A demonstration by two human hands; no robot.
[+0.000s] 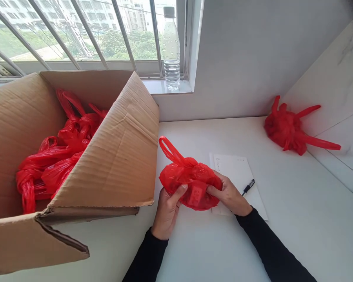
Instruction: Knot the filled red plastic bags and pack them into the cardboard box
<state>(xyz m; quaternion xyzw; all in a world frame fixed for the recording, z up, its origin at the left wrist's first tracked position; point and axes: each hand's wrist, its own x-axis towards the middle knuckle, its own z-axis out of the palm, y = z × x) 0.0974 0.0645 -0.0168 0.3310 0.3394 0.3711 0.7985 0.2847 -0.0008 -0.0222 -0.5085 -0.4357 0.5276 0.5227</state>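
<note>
A knotted red plastic bag [191, 182] is held between my two hands over the white table. My left hand [169, 209] grips its lower left side, thumb on top. On its right side, my right hand [228, 192] pinches the plastic with the thumb in front. One handle loop stands up at the bag's upper left. Something small and boxy presses against the thin plastic at the front; what it is cannot be made out. Under and behind my right hand lies a white notepad [233, 166] with a black pen [248, 187] on it.
At left stands an open cardboard box [114, 156] holding several red plastic bags [67, 145]. Another tied red bag [288, 127] sits at the back right against the wall. A water bottle [172, 51] stands on the sill of the barred window.
</note>
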